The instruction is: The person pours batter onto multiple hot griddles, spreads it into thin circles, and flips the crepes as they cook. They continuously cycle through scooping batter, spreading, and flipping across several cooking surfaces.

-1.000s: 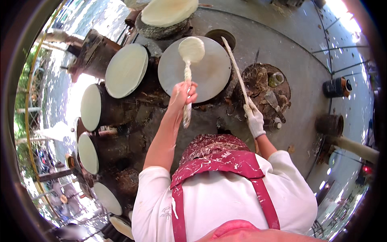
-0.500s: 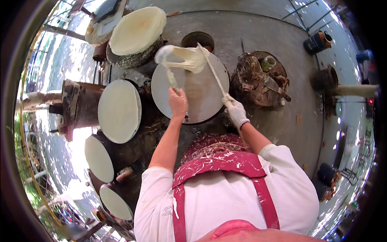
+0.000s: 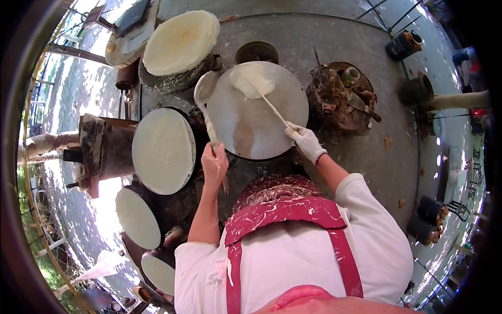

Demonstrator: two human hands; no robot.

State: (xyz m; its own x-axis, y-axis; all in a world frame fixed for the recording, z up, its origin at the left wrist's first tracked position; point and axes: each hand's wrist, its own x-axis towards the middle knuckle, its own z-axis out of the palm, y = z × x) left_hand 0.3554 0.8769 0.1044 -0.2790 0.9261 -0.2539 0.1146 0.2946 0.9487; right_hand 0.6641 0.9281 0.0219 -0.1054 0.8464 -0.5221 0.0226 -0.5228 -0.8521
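My bare left hand (image 3: 214, 163) grips the batter-coated handle of a ladle (image 3: 206, 90), its bowl over the left rim of a round grey griddle (image 3: 274, 131). A pale pool of batter (image 3: 256, 79) lies on the griddle's far part, and a damp-looking darker streak runs toward me. Held in my right hand (image 3: 305, 141), in a white glove, is a thin light stick (image 3: 274, 109). Its far end reaches into the batter; the exact tip is hidden there. Both hands are closed round their handles.
Left of the griddle stand several round plates with pale sheets, such as the nearest plate (image 3: 163, 152). A large stack of pale round sheets (image 3: 182, 43) sits at the far left. A dark pot (image 3: 257, 51) stands behind the griddle. Rightward is a crusted round stand (image 3: 342, 99) with a glass jar (image 3: 350, 77).
The ladle has moved left from above the griddle to its rim, and the batter strands have come down onto the plate. The stick's far end has lowered into the batter.
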